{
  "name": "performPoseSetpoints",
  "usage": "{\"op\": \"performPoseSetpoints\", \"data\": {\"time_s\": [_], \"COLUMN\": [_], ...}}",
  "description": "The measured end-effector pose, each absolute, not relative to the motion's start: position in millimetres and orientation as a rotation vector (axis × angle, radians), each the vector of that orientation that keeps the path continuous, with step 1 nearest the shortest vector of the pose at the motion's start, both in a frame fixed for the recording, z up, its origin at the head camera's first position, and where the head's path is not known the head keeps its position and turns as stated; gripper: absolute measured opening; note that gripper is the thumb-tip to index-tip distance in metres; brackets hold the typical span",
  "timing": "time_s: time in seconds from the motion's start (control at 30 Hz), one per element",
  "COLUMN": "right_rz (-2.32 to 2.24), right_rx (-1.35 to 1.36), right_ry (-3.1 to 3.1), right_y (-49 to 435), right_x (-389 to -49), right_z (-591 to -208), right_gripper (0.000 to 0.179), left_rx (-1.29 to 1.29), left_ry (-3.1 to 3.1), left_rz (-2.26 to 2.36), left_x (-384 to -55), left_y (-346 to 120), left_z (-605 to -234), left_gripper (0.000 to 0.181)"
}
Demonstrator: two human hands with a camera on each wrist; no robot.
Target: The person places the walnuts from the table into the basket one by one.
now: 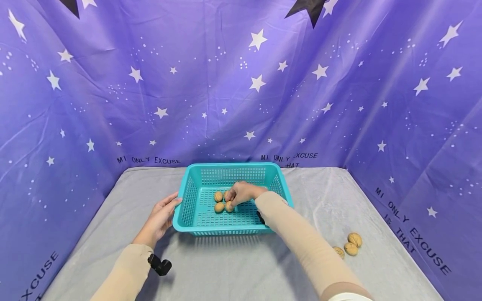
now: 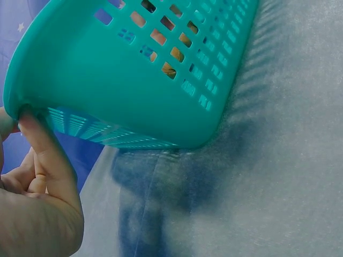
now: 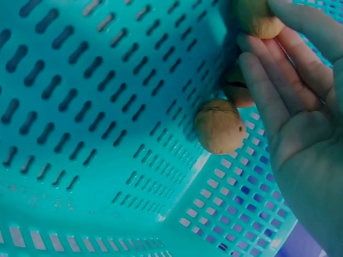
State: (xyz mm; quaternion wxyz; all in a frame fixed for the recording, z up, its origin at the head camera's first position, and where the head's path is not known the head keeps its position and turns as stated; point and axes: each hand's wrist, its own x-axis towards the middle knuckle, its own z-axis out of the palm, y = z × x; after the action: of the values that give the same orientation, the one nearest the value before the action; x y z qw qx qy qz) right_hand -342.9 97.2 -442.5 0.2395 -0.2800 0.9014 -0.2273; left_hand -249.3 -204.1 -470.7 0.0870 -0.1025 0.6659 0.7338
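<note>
A turquoise plastic basket (image 1: pixel 233 228) with slotted walls stands on the cloth-covered table. My left hand (image 1: pixel 160 218) grips its left rim; in the left wrist view the thumb (image 2: pixel 51 155) bears on the rim's edge. My right hand (image 1: pixel 246 192) reaches down inside the basket, among several walnuts grouped on its floor. In the right wrist view, the fingers and thumb of that hand (image 3: pixel 305 107) pinch a walnut (image 3: pixel 262 24). Below it lies another walnut (image 3: pixel 220 128), and one more (image 3: pixel 238 88) is partly hidden by the fingers.
Outside the basket, to the right, walnuts (image 1: pixel 351 249) lie on the grey tablecloth (image 1: pixel 226 271); one is partly covered by the right sleeve (image 1: pixel 301 242). A purple star-patterned curtain (image 1: pixel 207 83) surrounds the table at the back and sides.
</note>
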Motion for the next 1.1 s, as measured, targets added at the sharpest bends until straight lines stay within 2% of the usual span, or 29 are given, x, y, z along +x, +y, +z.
{"op": "performPoseSetpoints", "data": {"time_s": [0.37,0.8,1.1], "right_rz": [-0.688,-0.78,-0.764], "right_rx": [-0.725,-0.848,-0.913], "right_ry": [2.416,2.398,2.417], "right_y": [103.6,114.1,132.2], "right_x": [-344.4,-331.4,-316.5], "right_z": [-433.8,-377.8,-355.5], "right_gripper": [0.042,0.034,0.036], "left_rx": [-0.314,-0.316,-0.311], "left_ry": [1.969,1.973,1.979], "left_rz": [2.193,2.19,2.189], "left_x": [-250.4,-249.8,-248.8], "left_y": [-203.9,-204.0,-203.6], "left_z": [-472.0,-471.2,-471.5], "left_gripper": [0.062,0.063,0.062]}}
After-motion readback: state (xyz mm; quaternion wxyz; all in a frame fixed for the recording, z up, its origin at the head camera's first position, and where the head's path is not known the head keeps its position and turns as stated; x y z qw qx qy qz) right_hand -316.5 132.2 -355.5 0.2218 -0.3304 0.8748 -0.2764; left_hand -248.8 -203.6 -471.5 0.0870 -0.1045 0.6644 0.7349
